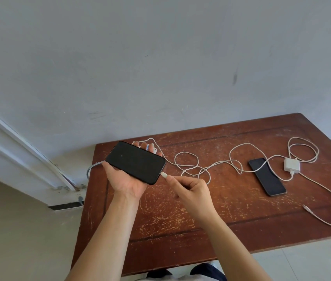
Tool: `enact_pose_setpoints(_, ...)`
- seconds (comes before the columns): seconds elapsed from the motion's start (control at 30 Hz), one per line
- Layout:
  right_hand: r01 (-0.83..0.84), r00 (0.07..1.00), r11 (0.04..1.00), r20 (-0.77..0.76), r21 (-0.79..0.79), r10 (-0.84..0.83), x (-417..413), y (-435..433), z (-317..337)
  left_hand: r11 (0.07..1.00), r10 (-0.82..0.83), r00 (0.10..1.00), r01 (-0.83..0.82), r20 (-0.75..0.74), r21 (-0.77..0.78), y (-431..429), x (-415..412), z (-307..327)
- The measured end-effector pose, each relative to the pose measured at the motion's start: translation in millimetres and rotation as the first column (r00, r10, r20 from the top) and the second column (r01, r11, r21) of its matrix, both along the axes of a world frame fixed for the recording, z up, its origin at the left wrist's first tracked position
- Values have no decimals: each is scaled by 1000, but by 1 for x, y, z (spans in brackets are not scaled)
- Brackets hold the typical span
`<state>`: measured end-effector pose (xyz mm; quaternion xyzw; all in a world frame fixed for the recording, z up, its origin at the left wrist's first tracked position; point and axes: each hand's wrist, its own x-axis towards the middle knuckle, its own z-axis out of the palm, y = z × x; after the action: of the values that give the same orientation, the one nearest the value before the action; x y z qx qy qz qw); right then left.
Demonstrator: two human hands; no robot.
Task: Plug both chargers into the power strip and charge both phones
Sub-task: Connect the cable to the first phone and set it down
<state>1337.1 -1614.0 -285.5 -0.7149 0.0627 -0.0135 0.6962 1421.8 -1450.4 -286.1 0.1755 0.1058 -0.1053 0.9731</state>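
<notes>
Left hand [127,180]: cradles dark phone [135,162], palm up. Right hand [191,188]: pinches white plug [164,175] at that phone's end. Second phone [267,176], charger [291,166]: on table [201,220], right of both hands.

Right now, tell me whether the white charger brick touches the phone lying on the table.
Apart. The head view shows bare wood between the charger brick and the phone; only a cable crosses the phone.
</notes>
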Motion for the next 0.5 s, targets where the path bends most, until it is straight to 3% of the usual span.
enact_pose_setpoints(0.27, -104, 990, 994, -89, 30, 106, -3, -6, 1, 985, -127, 991, 121, 48, 125, 3, 3, 1)
enact_pose_setpoints(0.5, -87, 975, 985, -192, 149, 115, -9, -9, 1, 971, -168, 985, 160, 31, 179, -7, 3, -3)
